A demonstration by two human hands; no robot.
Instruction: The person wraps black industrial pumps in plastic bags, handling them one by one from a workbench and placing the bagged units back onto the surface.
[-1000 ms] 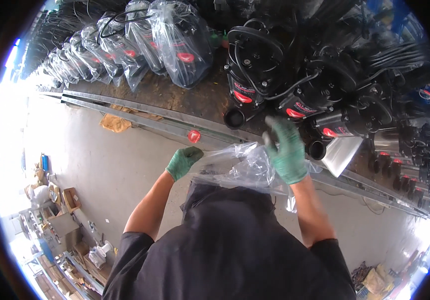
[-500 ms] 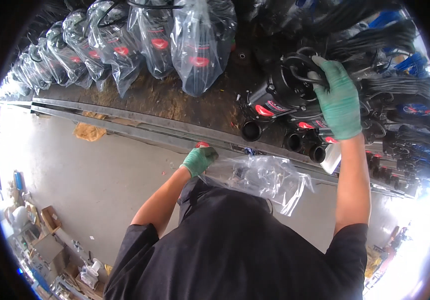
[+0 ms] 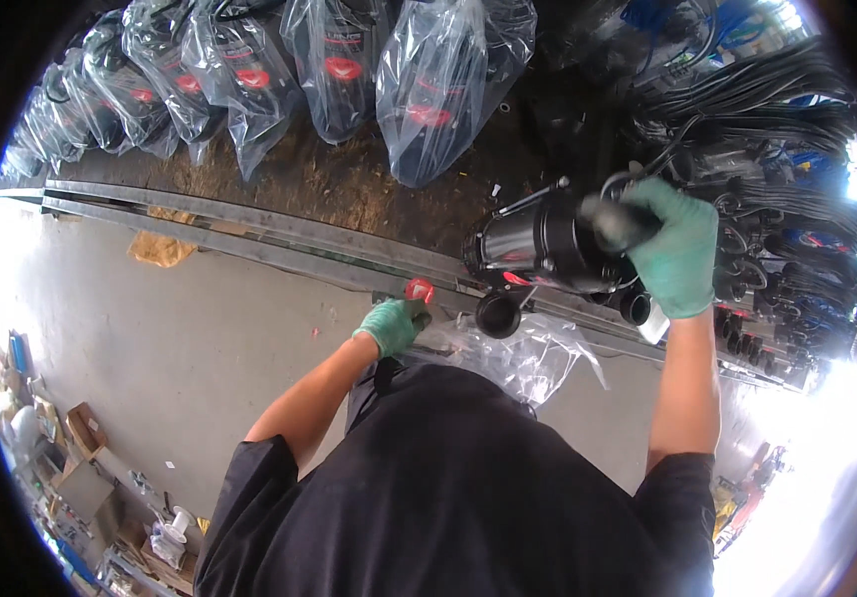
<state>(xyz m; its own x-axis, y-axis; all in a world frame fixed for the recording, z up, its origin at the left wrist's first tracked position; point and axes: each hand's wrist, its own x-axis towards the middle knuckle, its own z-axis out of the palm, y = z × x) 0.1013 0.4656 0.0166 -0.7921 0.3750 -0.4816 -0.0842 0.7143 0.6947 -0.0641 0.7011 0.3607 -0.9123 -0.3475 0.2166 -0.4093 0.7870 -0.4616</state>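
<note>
My right hand point(image 3: 682, 249), in a green-and-grey glove, is closed round the top handle of a black submersible pump point(image 3: 523, 239). The pump lies tilted at the bench's near edge, and its round black outlet point(image 3: 498, 314) points toward me. My left hand point(image 3: 389, 328), gloved the same way, pinches a clear plastic bag point(image 3: 538, 363) that hangs in front of my body below the pump. By its fingertips shows a small red round tag or label point(image 3: 419, 290); whether the fingers hold it I cannot tell.
Several bagged pumps point(image 3: 339, 75) stand in a row on the dark bench top point(image 3: 299, 184), back left. More unbagged pumps and coiled black cables point(image 3: 757, 90) crowd the right. A metal rail point(image 3: 200, 224) edges the bench. Boxes and clutter point(image 3: 90, 468) lie on the floor, lower left.
My right hand has drawn the pump toward me and tilted it, so its outlet now overlaps the bag. My left hand stays nearly in place, and more of the red tag shows.
</note>
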